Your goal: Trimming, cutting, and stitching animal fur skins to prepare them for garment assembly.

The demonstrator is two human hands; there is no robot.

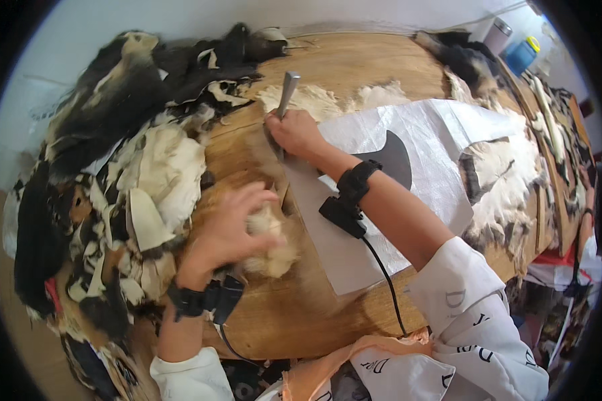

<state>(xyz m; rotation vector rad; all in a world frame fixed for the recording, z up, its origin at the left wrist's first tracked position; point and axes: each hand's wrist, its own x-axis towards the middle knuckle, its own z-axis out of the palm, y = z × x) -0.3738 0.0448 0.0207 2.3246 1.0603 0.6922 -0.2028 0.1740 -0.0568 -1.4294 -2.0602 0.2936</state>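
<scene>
My right hand is closed around a flat silver metal tool, held nearly upright over the left edge of a white sheet. The tool's lower end is mostly hidden by the hand. On the sheet lies a dark grey curved pattern piece, partly covered by my right forearm. My left hand is blurred, its thumb and fingers spread apart, over a tuft of pale tan fur. Whether it touches the fur I cannot tell.
Black and cream fur pelts and scraps pile along the wooden board's left side. Another cream pelt lies on the right. A blue bottle and a pinkish flask stand at the far right. Another person's arm shows at the right rim.
</scene>
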